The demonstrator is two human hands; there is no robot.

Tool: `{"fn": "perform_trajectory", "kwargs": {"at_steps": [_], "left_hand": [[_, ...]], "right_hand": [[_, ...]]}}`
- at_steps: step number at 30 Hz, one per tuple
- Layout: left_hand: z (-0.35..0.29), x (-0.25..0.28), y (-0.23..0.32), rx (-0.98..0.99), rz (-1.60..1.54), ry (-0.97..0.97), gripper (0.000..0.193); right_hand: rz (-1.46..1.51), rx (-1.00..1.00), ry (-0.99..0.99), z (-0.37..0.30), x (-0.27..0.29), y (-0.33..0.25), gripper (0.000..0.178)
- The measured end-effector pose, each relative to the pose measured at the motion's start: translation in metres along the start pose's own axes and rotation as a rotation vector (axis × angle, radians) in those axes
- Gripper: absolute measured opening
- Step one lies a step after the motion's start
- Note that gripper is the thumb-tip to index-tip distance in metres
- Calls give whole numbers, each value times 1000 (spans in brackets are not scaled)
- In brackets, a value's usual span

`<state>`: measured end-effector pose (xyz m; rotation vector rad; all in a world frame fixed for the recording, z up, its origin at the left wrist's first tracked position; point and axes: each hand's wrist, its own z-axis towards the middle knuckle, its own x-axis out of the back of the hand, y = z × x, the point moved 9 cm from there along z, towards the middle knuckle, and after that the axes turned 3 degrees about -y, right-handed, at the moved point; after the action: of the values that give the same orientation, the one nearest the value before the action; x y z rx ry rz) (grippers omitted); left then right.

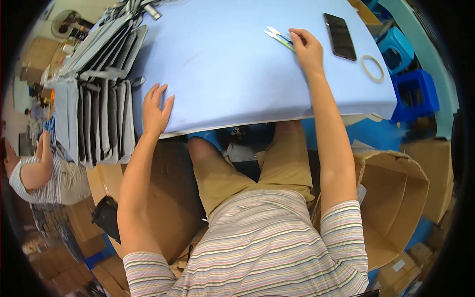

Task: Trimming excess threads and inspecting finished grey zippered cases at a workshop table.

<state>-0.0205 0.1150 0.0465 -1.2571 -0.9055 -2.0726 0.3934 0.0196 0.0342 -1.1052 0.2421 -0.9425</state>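
At the far right of the table my right hand (308,49) has its fingers curled closed over the handle end of a pair of thread snips (281,38). The snips have white blades and blue and green handle arms, and point to the far left; their back end is hidden by the hand. My left hand (157,110) lies at the table's near left, fingers spread, holding nothing. Just left of it hangs a thick stack of grey fabric pieces (105,121), like folded bags with dark edges, draped over the table's left side. More grey pieces (106,47) with straps lie behind.
On the light blue tabletop (222,64) are a black phone (340,37) and a tape ring (372,68) at the right. Blue stools (415,96) stand beyond that side. An open cardboard box (391,198) is by my right. Another person (47,173) sits at the left.
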Motion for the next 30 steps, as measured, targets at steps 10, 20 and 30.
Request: {"fn": "perform_trajectory", "kwargs": {"at_steps": [10,20,30], "left_hand": [[1,-5,3,-16,-16,-67,34],[2,-10,-3,-28,39,-71,35],[2,-3,-8,-64,60,-31,34]], "right_hand": [[393,-2,-192,9,0,3,29],[658,-163,-261,7,7,25,33],[766,-252,-278,13,-4,27,22]]}}
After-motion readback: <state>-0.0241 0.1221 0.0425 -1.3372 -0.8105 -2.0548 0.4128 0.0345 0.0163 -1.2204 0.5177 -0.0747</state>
